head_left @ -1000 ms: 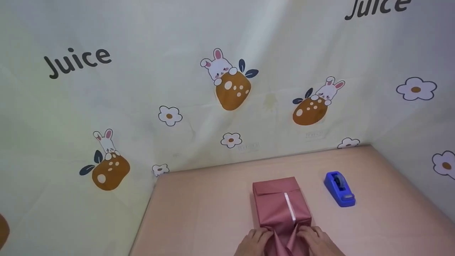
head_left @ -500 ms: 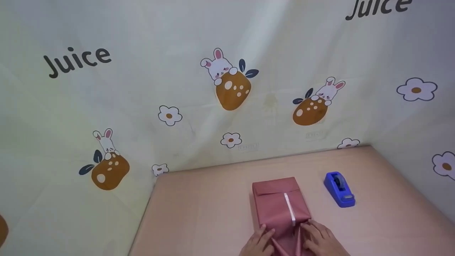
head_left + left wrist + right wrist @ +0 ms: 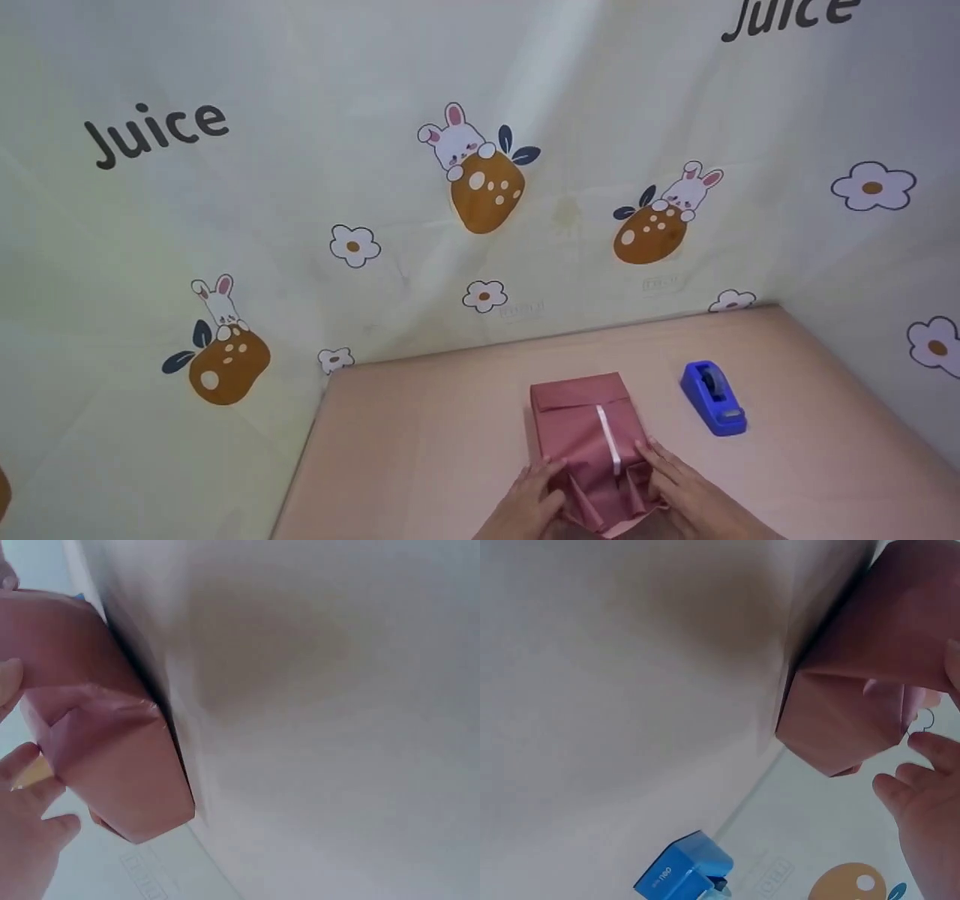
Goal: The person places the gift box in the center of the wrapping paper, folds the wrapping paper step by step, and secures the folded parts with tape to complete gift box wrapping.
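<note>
A box-shaped package [image 3: 574,427] wrapped in dusty-pink paper lies before me, a white strip [image 3: 608,439] running along its top. At its near end the wrapping paper [image 3: 600,491] stands out loose, creased into folds on both sides. My left hand [image 3: 525,496] holds the left part of this paper, fingers at the package's upper edge and thumb lower on the paper. My right hand [image 3: 686,487] grips the right part likewise. Each wrist view shows a thumb on the paper and spread fingers by the top edge; the package's underside is hidden.
A blue tape dispenser [image 3: 712,399] stands on the pinkish tabletop [image 3: 420,442], right of the package. Behind the table and along both sides hangs a pale curtain [image 3: 300,187] printed with rabbits, fruit and flowers.
Both hands have shifted their hold; the right has slid up along the package's side. The loose near-end paper is spread wider, its folds standing further apart. The package and dispenser stay put.
</note>
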Demonstrator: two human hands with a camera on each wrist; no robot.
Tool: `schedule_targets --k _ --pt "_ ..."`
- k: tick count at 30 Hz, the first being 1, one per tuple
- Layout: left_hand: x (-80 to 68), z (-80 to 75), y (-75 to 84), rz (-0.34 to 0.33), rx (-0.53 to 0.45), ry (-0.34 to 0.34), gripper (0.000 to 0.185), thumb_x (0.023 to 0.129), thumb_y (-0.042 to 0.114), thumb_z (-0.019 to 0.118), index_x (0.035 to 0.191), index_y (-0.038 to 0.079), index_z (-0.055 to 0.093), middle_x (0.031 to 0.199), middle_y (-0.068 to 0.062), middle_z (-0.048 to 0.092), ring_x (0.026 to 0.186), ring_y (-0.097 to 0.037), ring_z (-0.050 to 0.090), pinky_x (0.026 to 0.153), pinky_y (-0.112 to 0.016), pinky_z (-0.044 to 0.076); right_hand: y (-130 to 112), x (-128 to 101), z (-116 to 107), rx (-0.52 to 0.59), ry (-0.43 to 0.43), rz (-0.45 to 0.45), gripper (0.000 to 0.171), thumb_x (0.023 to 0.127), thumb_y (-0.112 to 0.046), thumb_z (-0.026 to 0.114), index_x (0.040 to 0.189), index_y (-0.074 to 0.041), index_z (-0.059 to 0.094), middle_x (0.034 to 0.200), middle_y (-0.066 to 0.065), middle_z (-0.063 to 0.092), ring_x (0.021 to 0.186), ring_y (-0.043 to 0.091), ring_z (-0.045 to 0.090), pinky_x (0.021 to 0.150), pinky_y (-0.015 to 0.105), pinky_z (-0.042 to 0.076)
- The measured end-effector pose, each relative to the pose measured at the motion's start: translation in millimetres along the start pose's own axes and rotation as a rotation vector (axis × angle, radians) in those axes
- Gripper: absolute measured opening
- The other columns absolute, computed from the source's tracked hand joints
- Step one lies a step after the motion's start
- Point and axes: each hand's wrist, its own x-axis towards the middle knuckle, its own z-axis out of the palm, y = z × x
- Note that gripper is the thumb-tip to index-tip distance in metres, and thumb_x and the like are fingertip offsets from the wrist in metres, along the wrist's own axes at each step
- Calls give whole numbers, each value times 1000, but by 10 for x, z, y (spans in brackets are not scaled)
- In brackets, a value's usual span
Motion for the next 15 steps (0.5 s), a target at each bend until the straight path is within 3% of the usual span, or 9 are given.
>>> schedule_targets --k 4,7,9,11,13,15 --pt "-2 -42 -19 5 -33 -33 20 77 24 65 90 15 53 130 -10 50 118 -29 51 93 -39 45 -16 -42 34 23 -1 -14 18 81 -27 66 87 -21 50 136 19 44 136 20 28 106 9 7" --pt "3 -40 -9 -63 -20 13 29 69 13 65 95 12 52 124 -9 53 112 -24 54 90 -33 47 -42 -90 55 20 31 -25 22 78 -24 69 86 -20 49 136 19 43 136 17 24 108 7 5" --pt "17 -57 18 -212 -77 -1 29 72 8 61 98 12 50 118 -4 51 103 -17 55 84 -26 49 -76 -86 38 -15 52 60 23 74 -10 67 86 -19 50 132 15 47 126 19 37 107 9 18" --pt "38 -69 38 -391 -202 -18 24 79 4 56 100 11 48 109 -1 50 93 -11 54 77 -22 49 -102 -61 22 0 85 224 26 71 2 61 89 -15 52 120 13 54 109 17 50 97 14 37" --pt "55 -86 42 -588 -397 -39 16 86 6 51 101 11 46 98 1 50 80 -8 51 67 -20 47 -113 -18 -5 112 59 468 21 78 0 56 96 -8 53 107 9 57 89 11 56 79 19 47" --pt "69 -94 27 -742 -619 -45 11 92 14 47 100 8 44 88 -1 54 70 -8 54 59 -21 46 -101 29 -34 308 6 707 20 87 -11 52 105 -2 50 96 8 58 78 11 56 67 28 48"
